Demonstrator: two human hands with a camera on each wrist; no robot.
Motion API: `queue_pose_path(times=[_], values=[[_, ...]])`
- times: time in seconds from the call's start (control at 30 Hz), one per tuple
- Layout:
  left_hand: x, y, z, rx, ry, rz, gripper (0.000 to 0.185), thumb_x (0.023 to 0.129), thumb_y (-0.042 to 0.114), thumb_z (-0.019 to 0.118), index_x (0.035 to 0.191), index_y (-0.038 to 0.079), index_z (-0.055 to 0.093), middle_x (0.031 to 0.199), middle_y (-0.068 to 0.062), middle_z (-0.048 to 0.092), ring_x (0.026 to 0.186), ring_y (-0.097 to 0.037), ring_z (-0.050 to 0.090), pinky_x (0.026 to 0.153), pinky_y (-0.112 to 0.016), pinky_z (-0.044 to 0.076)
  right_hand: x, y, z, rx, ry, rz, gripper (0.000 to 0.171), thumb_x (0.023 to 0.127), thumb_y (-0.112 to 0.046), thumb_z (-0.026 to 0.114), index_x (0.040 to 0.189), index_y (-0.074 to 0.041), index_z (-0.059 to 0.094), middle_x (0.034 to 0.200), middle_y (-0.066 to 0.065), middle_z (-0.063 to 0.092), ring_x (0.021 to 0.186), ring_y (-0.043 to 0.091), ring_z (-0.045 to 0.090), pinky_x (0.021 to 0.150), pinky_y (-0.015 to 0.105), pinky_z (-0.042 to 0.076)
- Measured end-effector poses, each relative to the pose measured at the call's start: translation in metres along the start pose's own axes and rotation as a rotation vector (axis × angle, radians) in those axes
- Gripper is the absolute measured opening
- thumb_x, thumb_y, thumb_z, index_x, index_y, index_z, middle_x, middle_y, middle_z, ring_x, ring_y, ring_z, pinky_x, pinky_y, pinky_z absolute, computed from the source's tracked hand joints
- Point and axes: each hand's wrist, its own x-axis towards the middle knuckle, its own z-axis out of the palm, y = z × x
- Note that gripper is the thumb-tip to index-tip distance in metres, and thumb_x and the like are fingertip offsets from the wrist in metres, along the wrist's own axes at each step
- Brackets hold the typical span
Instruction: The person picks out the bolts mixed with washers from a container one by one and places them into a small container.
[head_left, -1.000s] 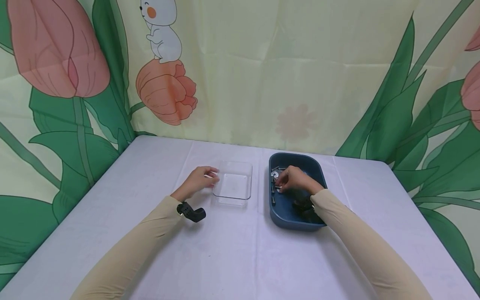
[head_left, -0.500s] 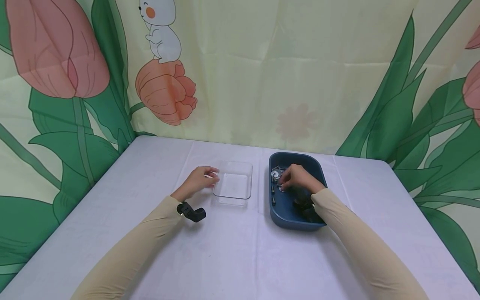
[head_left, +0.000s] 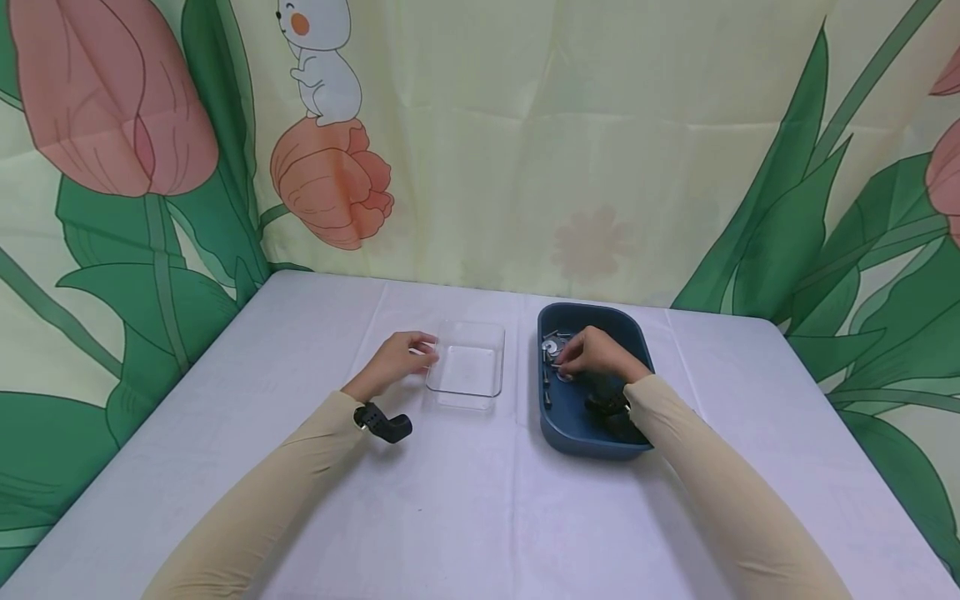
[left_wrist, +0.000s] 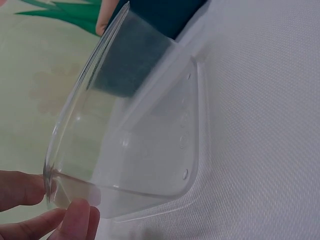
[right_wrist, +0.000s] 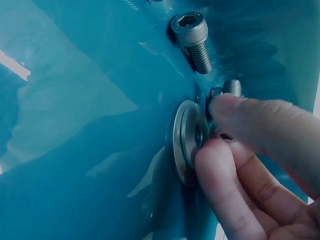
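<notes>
My left hand (head_left: pixel 405 354) holds the left side of a clear plastic box (head_left: pixel 480 392). In the left wrist view, the thumb and fingers (left_wrist: pixel 75 222) pinch its rim near a corner. Down inside a dark blue bin (head_left: pixel 592 446), my right hand (head_left: pixel 595 352) has its thumb and fingertips around a small metal bolt (right_wrist: pixel 232 87), mostly hidden by the thumb. The forefinger touches the edge of stacked round washers (right_wrist: pixel 185 142). Just beyond lies a socket-head bolt (right_wrist: pixel 192 40).
More bolts and washers (head_left: pixel 551 348) lie along the bin's left side. Box and bin stand apart on a white-covered table (head_left: pixel 450 517). A flower-printed curtain (head_left: pixel 480 167) hangs behind the table's far edge.
The right hand's fingertips have shifted slightly among the metal parts inside the bin. The left hand and the clear box have stayed put.
</notes>
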Motion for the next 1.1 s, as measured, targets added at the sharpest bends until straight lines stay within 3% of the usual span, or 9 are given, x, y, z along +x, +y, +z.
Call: queue_pose_path(times=[0.47,1.1], values=[[0.001,0.001,-0.001,-0.008,-0.004,-0.009,0.041,0.09,0.011,0.061,0.128,-0.002,0.053,0.116,-0.022,0.06,0.087,-0.022,0.067,0.078,-0.029,0.056,0.0,0.0,0.001,0.216,-0.006,0.035,0.021,0.087,-0.008,0.065,0.104,0.003,0.069,0.099,0.018,0.071,0.08,0.017,0.07,0.085,0.036,0.056],[0.001,0.0,-0.001,-0.001,-0.003,-0.018,0.042,0.09,0.012,0.061,0.128,-0.001,0.053,0.115,-0.02,0.059,0.086,-0.02,0.066,0.078,-0.029,0.057,0.0,-0.01,-0.002,0.352,0.139,0.012,0.03,0.09,-0.018,0.063,0.113,0.001,0.065,0.111,0.02,0.067,0.095,0.025,0.068,0.097,0.043,0.048]])
